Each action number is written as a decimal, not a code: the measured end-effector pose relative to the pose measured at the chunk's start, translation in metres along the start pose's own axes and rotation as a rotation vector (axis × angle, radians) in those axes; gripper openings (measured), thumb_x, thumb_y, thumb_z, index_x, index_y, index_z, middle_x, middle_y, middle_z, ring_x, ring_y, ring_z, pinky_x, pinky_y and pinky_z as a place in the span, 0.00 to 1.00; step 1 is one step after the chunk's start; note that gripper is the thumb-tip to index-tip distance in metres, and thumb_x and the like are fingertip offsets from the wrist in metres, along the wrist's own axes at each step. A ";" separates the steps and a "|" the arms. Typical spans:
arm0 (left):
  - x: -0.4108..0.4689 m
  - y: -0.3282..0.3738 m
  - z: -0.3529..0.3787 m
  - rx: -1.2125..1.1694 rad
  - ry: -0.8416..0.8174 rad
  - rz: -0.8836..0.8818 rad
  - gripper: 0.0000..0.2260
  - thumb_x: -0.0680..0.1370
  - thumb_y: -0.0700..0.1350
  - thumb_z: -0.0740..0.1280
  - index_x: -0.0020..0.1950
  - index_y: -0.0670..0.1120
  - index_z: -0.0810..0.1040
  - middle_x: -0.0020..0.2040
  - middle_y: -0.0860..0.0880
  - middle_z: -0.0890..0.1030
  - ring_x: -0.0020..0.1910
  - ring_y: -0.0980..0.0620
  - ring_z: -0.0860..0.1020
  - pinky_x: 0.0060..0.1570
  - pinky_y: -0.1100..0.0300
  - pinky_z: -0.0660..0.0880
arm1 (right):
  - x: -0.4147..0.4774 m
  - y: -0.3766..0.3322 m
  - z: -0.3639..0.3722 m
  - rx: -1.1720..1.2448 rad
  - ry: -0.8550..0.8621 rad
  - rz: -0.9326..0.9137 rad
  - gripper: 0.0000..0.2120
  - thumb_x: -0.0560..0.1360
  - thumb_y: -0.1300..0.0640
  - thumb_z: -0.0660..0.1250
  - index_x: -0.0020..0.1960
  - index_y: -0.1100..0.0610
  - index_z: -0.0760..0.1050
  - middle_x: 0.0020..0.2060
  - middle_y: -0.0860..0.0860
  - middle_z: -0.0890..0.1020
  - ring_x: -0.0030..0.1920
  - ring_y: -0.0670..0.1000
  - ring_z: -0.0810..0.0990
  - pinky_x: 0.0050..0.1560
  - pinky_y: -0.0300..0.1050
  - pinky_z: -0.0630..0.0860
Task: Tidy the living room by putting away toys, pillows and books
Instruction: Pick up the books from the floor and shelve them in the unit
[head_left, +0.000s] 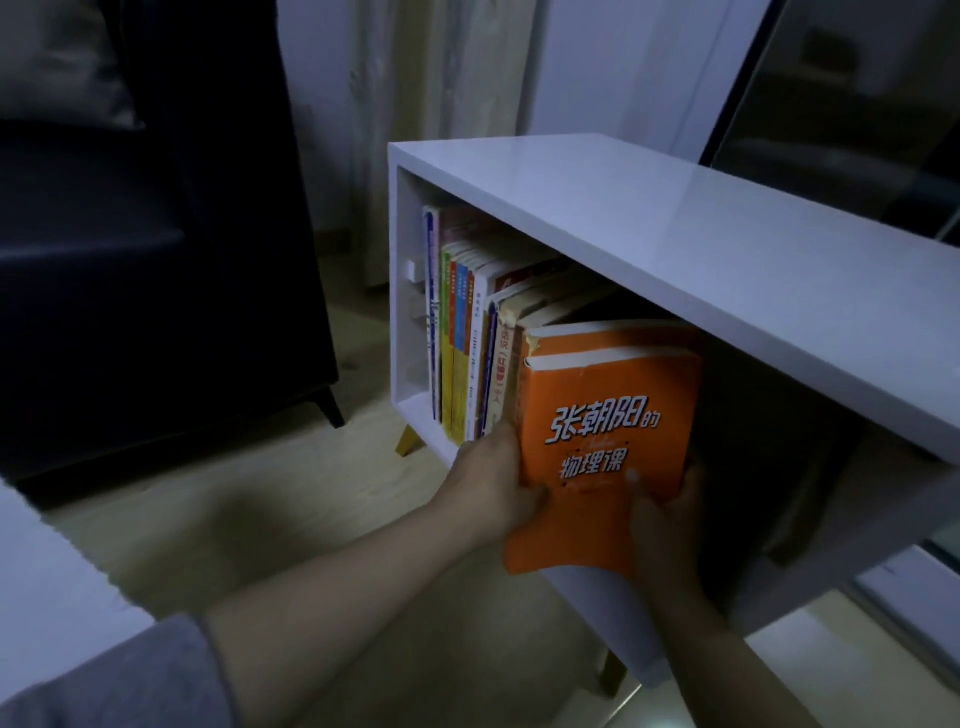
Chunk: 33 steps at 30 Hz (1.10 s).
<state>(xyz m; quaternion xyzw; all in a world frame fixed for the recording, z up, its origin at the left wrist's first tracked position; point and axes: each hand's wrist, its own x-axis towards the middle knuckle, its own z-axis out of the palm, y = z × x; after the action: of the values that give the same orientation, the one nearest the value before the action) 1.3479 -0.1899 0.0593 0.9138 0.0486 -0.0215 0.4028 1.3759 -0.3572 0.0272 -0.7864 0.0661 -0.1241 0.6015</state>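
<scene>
An orange book (608, 431) with white lettering stands upright inside a white open cabinet (701, 249), its lower part jutting past the shelf's front edge. My left hand (493, 483) grips the book's lower left edge, thumb on the cover. My right hand (665, 514) holds the lower right corner, fingers curled behind it. To the left, a row of upright books (467, 353) fills the shelf up to the orange one.
A dark sofa (156, 260) stands at the left on a light wood floor (260, 519). The right half of the cabinet's inside is dark. A curtain (441, 78) hangs behind. A dark glass panel (857, 104) stands at the upper right.
</scene>
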 end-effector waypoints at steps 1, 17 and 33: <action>0.005 0.000 -0.001 0.017 0.013 0.005 0.23 0.72 0.43 0.68 0.65 0.45 0.66 0.62 0.43 0.76 0.61 0.42 0.74 0.59 0.49 0.74 | 0.005 0.002 0.004 -0.010 0.021 -0.010 0.28 0.77 0.58 0.67 0.74 0.55 0.61 0.69 0.57 0.71 0.67 0.60 0.71 0.66 0.53 0.67; 0.024 -0.017 0.011 0.043 0.153 0.135 0.18 0.71 0.39 0.69 0.58 0.44 0.68 0.54 0.44 0.78 0.53 0.46 0.77 0.50 0.53 0.78 | 0.007 0.044 0.017 -0.048 0.106 -0.003 0.32 0.75 0.46 0.66 0.74 0.57 0.61 0.70 0.56 0.70 0.69 0.56 0.70 0.62 0.42 0.66; 0.032 -0.017 0.018 -0.071 0.210 0.155 0.27 0.71 0.42 0.74 0.66 0.45 0.66 0.58 0.47 0.78 0.56 0.47 0.76 0.53 0.57 0.74 | -0.008 0.077 0.054 -0.405 -0.063 0.031 0.49 0.64 0.52 0.79 0.75 0.64 0.57 0.68 0.64 0.68 0.68 0.62 0.67 0.64 0.47 0.64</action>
<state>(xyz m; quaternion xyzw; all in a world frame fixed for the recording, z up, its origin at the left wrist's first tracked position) 1.3779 -0.1899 0.0321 0.8972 0.0203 0.1071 0.4279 1.3862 -0.3253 -0.0617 -0.8938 0.0829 -0.0745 0.4344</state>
